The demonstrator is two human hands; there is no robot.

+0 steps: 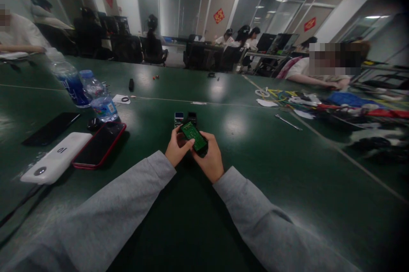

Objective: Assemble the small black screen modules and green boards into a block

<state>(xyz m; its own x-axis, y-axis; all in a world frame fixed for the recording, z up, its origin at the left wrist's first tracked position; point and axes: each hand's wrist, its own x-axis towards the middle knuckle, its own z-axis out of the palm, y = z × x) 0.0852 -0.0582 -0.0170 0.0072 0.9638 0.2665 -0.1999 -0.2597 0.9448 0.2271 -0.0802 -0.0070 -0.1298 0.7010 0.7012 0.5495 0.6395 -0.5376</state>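
Between my two hands, above the dark green table [252, 152], I hold a green circuit board in a dark frame [194, 134], tilted with its green face up. My left hand [177, 146] grips its left side, the thumb lying across the lower face. On the right side, my right hand [211, 157] has its fingers wrapped round the dark edge. Just beyond the board stand two small box-like parts, a silver-edged one [179, 116] and a black one [192, 116]. My hands cover their lower portions.
At left lie a white power bank [57, 157], a red-edged phone [100, 144], a black phone [51, 128] and two water bottles [100, 99]. To the right are a wrench [288, 122] and a heap of cables [358, 112]. Other people sit around the table and behind it.
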